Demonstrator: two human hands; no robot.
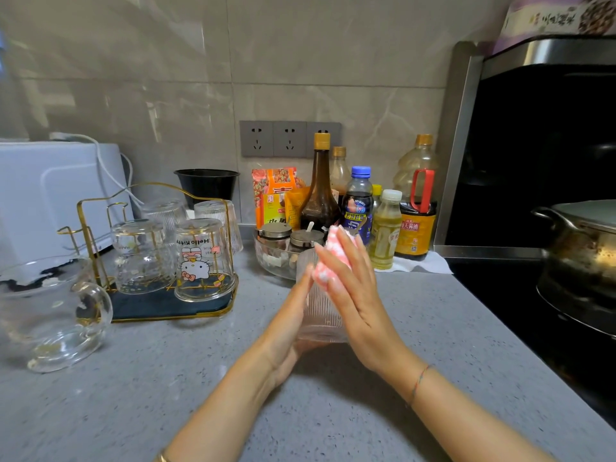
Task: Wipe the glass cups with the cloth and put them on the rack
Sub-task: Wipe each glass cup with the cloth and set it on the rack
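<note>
A ribbed clear glass cup (321, 311) is held upright above the grey counter (433, 328), between my two hands. My left hand (288, 325) lies along its left side and under its base, fingers straight. My right hand (353, 288) presses a pink-and-white cloth (333, 248) flat against the cup's right side, fingers straight. To the left stands the gold wire rack (81, 211) on its dark tray. It holds several upturned glasses, among them a Hello Kitty cup (200, 258) and a clear cup (140, 255).
A glass pitcher (50, 315) sits at the near left, with a white appliance (50, 195) behind it. Sauce bottles (356, 201) and a glass bowl of jars (273, 258) line the wall. On the right, a metal pot (583, 255) stands on the black cooktop.
</note>
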